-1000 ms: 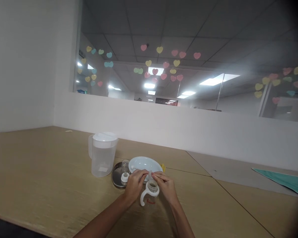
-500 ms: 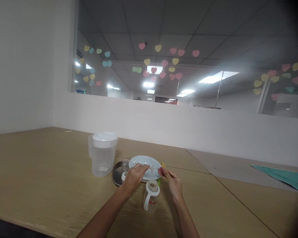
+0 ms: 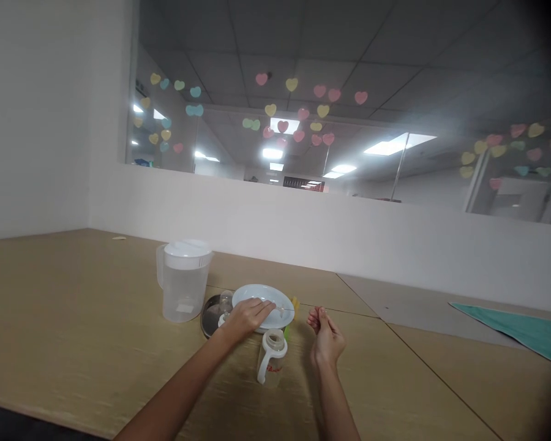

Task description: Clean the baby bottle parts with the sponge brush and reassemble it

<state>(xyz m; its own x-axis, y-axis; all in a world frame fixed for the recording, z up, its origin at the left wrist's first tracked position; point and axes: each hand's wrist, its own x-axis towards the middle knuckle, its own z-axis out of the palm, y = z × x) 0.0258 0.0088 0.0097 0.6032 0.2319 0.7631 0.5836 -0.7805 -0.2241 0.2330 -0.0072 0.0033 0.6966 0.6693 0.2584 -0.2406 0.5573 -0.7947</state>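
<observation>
My left hand (image 3: 250, 315) is closed in a pinch over the pale blue oval plate (image 3: 242, 297). A small whitish, see-through piece (image 3: 281, 309) shows at its fingertips, too small to name. To the right of the plate, my right hand (image 3: 325, 334) is raised with its fingers curled together; what they hold, if anything, is hidden. An uncapped clear baby bottle (image 3: 272, 361) with a white handle and red lettering stands upright between my forearms. Behind my left wrist, a round dark metal tray (image 3: 210, 318) holds a clear dome-shaped cover (image 3: 226, 301) and a white part (image 3: 222, 320).
A lidded clear plastic pitcher (image 3: 183, 288) with liquid stands left of the tray. Yellow (image 3: 296, 305) and green (image 3: 287, 334) items edge the plate. A teal cloth (image 3: 518, 327) lies at the right. Behind the table (image 3: 96, 331) rises a white wall (image 3: 257, 214) with a window.
My hands have drawn apart: the right has moved away from the left and off the plate's edge. The left stays over the plate. The view has shifted slightly.
</observation>
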